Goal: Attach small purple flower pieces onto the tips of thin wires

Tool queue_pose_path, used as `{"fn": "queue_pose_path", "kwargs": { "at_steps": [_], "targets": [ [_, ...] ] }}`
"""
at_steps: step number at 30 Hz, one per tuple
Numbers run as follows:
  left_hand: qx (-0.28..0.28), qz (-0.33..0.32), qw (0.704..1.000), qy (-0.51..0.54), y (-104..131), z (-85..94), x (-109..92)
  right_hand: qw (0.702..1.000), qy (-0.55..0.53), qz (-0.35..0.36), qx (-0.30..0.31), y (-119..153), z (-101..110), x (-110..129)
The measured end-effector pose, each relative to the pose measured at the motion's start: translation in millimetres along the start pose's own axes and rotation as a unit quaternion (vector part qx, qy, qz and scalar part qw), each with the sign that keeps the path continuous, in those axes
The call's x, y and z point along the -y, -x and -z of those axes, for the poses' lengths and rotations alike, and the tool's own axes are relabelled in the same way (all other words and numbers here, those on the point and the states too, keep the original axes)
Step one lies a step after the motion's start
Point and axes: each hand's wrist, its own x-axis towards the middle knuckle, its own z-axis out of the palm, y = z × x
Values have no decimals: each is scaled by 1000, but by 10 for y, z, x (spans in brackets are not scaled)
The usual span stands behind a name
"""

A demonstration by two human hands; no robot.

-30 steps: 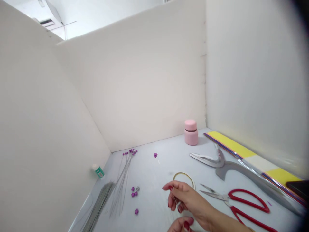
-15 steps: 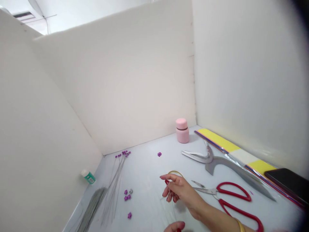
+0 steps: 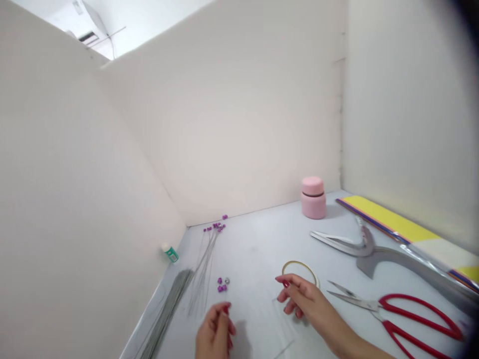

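Note:
My left hand (image 3: 216,331) is at the lower middle, thumb and fingers pinched together. Whatever lies between its fingertips is hidden. Just beyond it sit small purple star-shaped beads (image 3: 220,288) and a silver bead (image 3: 227,280). To the right, my right hand (image 3: 299,299) is closed with thumb against index finger, seemingly on a thin wire (image 3: 274,300), of which a short end shows by the fingers. Another thin wire piece (image 3: 285,348) lies lower down. Behind my right hand is a gold ring (image 3: 298,262), partly covered.
Wires with purple heads (image 3: 215,226) and a bundle of grey wires (image 3: 170,309) lie left. A glue stick (image 3: 170,252) leans near the wall. A pink jar (image 3: 313,198), pliers (image 3: 368,245), red-handled scissors (image 3: 377,305) and yellow sheets (image 3: 392,219) stand or lie right.
My left hand has come up and left, over where a single purple star bead lay. The lone purple flower is now beside the headed wires. The view has turned left.

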Motion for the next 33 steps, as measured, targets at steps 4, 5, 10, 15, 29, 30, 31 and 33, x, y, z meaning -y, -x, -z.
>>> {"fn": "queue_pose_path", "kwargs": {
  "at_steps": [4,5,10,15,29,30,31,33],
  "targets": [
    [-104,-34,989,-94,-495,477,-86,999,38,18,9,-1,-51,-150],
    [-122,-36,984,-122,-586,559,-97,999,45,21,10,-3,-54,-179],
    [-150,-25,956,-252,-861,709,-58,994,97,39,24,-30,-20,-294],
    [-153,-15,935,-319,-975,664,9,989,133,46,33,-53,5,-346],
    [-200,-77,911,-351,-691,484,-7,987,143,48,47,-66,24,-374],
    [-193,-90,915,-342,-620,440,2,987,146,50,46,-63,22,-357],
    [-183,-102,919,-333,-550,396,8,986,150,52,46,-56,19,-335],
    [-161,-118,927,-318,-425,327,2,985,159,57,46,-29,8,-274]
  ]
}}
